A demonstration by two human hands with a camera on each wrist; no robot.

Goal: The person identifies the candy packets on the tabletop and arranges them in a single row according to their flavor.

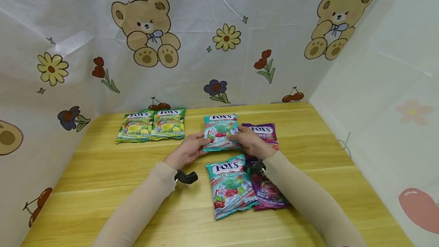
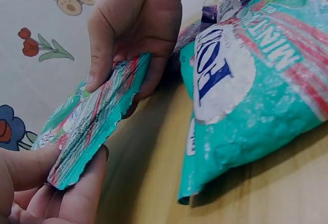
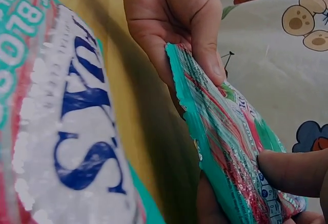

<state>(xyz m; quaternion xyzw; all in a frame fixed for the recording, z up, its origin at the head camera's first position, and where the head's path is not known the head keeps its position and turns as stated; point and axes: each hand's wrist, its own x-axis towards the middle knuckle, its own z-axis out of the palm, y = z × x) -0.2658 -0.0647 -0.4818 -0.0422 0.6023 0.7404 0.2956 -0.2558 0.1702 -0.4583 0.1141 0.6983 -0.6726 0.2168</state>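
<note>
On the table (image 1: 92, 197), bare wood is stretching left of the left sleeve (image 1: 140, 205), two green bags (image 1: 167, 125) obstructing its far end. A narrow gap is running between them and the teal bag (image 1: 221, 132) that the left hand (image 1: 189, 149) and right hand (image 1: 253, 140) are pinching. A nearer teal bag (image 1: 231, 188) is blocking the middle, with purple bags (image 1: 270, 191) and the right sleeve (image 1: 308, 194) barring the space beside it. Passable wood is lying further right, up to the side wall (image 1: 377, 83).

Soft, even light brightens the head view, with pale sheen on the counter (image 1: 186, 216) at six o'clock and glare on the backdrop (image 1: 195, 41) at ten. Both wrist views are dimmer, soft shadow darkening the counter.
</note>
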